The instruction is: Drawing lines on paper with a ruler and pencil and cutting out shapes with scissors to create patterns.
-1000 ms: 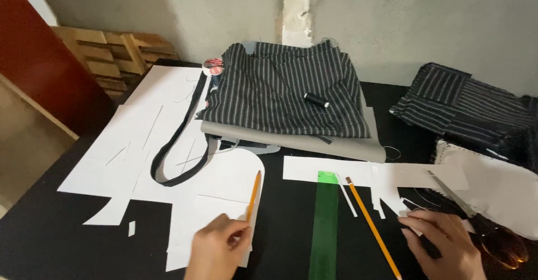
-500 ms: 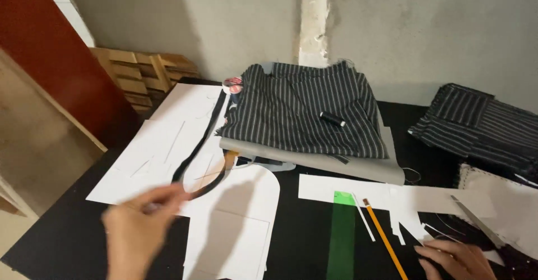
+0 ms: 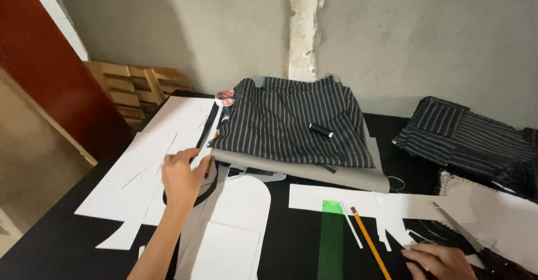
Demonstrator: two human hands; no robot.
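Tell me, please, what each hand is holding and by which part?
The left hand holds a pencil by its lower end between the fingers. The right hand rests flat on paper pieces, gripping nothing.

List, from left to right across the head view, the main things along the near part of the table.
Left hand holding a pencil → white paper pattern → green ruler → yellow pencil → right hand.
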